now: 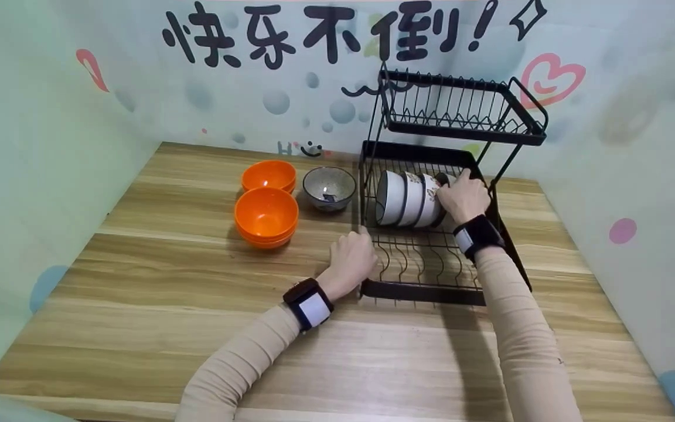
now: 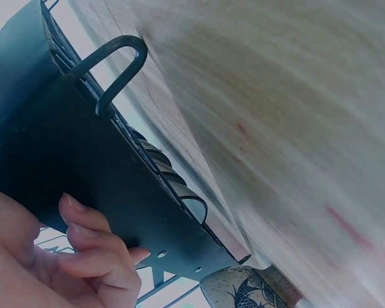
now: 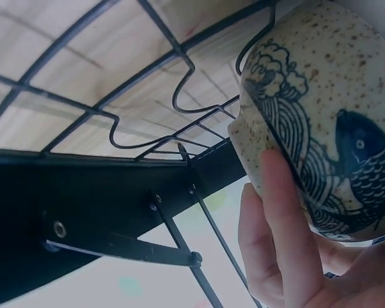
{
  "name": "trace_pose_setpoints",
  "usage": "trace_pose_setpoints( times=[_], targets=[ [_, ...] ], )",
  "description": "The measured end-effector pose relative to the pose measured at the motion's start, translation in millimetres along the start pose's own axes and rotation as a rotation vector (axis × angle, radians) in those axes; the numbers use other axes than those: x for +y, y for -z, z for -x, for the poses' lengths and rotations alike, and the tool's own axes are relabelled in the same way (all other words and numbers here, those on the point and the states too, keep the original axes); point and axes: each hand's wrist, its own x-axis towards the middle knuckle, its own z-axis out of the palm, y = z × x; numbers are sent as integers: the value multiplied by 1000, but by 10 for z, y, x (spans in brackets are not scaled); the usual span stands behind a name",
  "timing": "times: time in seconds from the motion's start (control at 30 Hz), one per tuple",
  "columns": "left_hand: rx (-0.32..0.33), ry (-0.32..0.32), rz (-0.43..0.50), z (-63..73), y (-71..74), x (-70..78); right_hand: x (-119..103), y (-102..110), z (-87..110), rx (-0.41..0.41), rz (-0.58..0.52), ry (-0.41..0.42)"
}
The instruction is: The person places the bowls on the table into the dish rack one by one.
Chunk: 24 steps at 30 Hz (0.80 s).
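My right hand [image 1: 465,196] grips a speckled bowl [image 3: 327,122] with a blue fish and wave pattern, standing on its side at the right end of a row of bowls. White bowls [image 1: 392,198], some with a brown floral pattern, stand on edge to its left in the lower tier of a black two-tier dish rack [image 1: 425,292]. At the rack's left rim, my left hand [image 1: 352,261] holds the edge with curled fingers. The left wrist view has those fingers [image 2: 99,256] against the black side panel; where they meet the rim is partly hidden.
Left of the rack stands a grey patterned bowl [image 1: 329,187] with a small dark patch inside. Two groups of orange bowls [image 1: 267,214] are beside it, one in front of the other. The rack's upper tier [image 1: 460,105] overhangs the back. Printed walls border the wooden table [image 1: 197,293].
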Motion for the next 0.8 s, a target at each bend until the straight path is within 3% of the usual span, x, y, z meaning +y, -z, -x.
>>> trace_pose_setpoints(
  times=[0.43, 0.8],
  targets=[
    [-29, 20, 25, -6, 27, 14, -6, -11, 17, -20, -9, -6],
    [-4, -2, 10, 4, 8, -11, -12, 4, 39, -37, -21, -2]
  ],
)
